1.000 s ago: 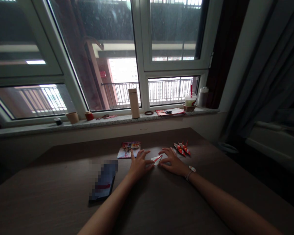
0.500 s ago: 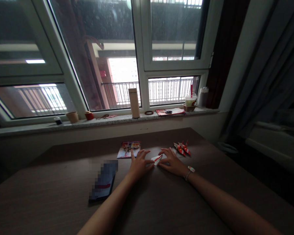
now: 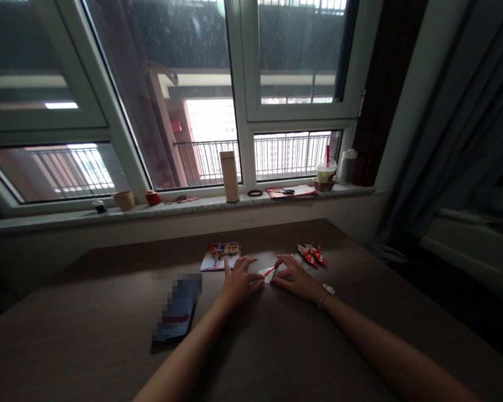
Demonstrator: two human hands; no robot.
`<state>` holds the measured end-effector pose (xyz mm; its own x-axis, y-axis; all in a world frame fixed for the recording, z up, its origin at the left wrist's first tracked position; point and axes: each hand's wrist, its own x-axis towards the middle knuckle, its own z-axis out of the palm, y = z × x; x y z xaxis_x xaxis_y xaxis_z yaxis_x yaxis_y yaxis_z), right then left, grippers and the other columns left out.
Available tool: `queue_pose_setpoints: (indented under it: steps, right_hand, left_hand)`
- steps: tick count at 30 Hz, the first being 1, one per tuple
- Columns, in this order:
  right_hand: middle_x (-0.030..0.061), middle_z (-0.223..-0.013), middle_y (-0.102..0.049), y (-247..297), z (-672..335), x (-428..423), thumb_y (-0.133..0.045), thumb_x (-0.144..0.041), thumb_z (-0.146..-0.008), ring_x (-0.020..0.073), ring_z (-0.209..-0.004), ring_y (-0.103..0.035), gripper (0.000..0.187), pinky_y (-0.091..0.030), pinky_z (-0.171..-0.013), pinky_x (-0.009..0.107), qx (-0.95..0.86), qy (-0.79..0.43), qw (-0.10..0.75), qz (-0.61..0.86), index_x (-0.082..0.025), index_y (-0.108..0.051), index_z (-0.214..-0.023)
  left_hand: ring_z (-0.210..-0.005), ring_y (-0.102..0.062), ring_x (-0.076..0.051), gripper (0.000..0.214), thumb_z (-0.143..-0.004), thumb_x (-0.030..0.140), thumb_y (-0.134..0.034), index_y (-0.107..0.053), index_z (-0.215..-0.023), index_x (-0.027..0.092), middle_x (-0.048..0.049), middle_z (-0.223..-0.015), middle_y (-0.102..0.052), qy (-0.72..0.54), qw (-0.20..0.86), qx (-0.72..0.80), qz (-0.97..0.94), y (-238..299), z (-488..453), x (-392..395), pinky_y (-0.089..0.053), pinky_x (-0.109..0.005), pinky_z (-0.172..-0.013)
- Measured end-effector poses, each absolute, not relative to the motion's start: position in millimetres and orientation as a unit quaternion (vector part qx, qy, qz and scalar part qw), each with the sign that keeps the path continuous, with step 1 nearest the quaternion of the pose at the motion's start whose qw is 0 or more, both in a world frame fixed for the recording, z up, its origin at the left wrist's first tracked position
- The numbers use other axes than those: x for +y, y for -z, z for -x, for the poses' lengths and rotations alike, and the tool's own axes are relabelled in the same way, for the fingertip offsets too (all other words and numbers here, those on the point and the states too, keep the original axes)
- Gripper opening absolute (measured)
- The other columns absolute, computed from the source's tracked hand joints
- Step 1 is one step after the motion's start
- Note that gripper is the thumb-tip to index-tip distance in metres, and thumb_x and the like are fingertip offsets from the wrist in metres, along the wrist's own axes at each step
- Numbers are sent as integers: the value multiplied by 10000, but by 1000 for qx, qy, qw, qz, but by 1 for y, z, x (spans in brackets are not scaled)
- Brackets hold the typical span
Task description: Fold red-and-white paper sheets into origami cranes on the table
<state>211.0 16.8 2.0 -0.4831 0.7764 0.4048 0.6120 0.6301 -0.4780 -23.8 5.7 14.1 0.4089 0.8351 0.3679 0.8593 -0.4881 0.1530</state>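
A small white folded paper (image 3: 268, 273) with a red stripe lies on the dark table between my two hands. My left hand (image 3: 238, 282) holds its left corner with thumb and index finger, the other fingers spread above the table. On the opposite side, my right hand (image 3: 295, 277) pinches the paper's right part between thumb and fingers, which hide some of it. A pale bit of paper shows just behind the right fingers. Beyond that hand stand red-and-white folded paper cranes (image 3: 312, 254). Behind my left hand lies a colourful printed packet (image 3: 213, 258).
A phone (image 3: 178, 310), its screen blurred out, lies left of my left forearm. Along the windowsill (image 3: 193, 206) stand a beige flask (image 3: 229, 177), paper cups, a drink cup with a red straw (image 3: 327, 170) and a grey bottle (image 3: 347, 166). Scissors (image 3: 288, 191) rest on paper there.
The right fingers have drawn closer together and shifted on the paper, whose right part now sits differently and shows behind them. My left hand has barely moved.
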Motion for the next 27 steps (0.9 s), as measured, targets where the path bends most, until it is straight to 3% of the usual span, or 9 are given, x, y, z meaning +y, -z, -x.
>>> queue_pose_setpoints:
  steps: [3, 5, 9, 16, 27]
  right_hand:
    - [69, -1219, -577, 2, -212, 22, -508, -414, -959, 241, -1222, -474, 295, -328, -1115, 446, -818, -140, 328, 451, -306, -704, -1151]
    - [69, -1258, -563, 4, -212, 25, -518, -414, -953, 250, -1232, -461, 306, -324, -1108, 460, -817, -141, 312, 464, -324, -674, -1201]
    - [65, -1250, -570, 6, -209, 25, -560, -424, -925, 268, -1235, -453, 252, -286, -1105, 499, -819, -132, 287, 480, -305, -717, -1082]
    - [54, -1173, -605, 3, -201, 24, -624, -416, -877, 259, -1192, -481, 200, -283, -1080, 452, -788, -145, 300, 519, -259, -723, -952]
    - [28, -1120, -609, 0, -192, 27, -678, -375, -826, 240, -1144, -495, 134, -279, -1039, 409, -754, -151, 286, 571, -248, -695, -862]
  left_hand:
    - [-1367, -378, -316, 135, -847, 412, -680, -761, -954, 433, 8, -1414, -545, 207, 30, -506, 837, -13, 23, 6, 104, -746, -1091]
    - [-1366, -378, -310, 127, -859, 410, -666, -764, -939, 422, 7, -1411, -550, 208, 32, -505, 837, -14, 22, 6, 92, -745, -1095]
    - [-1350, -395, -304, 118, -862, 410, -659, -773, -889, 394, 15, -1387, -574, 215, 17, -514, 830, -16, 19, 4, 79, -743, -1101]
    - [-1322, -411, -297, 171, -851, 435, -664, -757, -769, 317, 35, -1358, -606, 229, -30, -538, 811, -15, 10, 6, 32, -759, -1095]
    - [-1330, -399, -319, 107, -821, 391, -690, -730, -835, 292, 0, -1404, -559, 214, -80, -578, 784, -22, 2, 0, -22, -773, -1082]
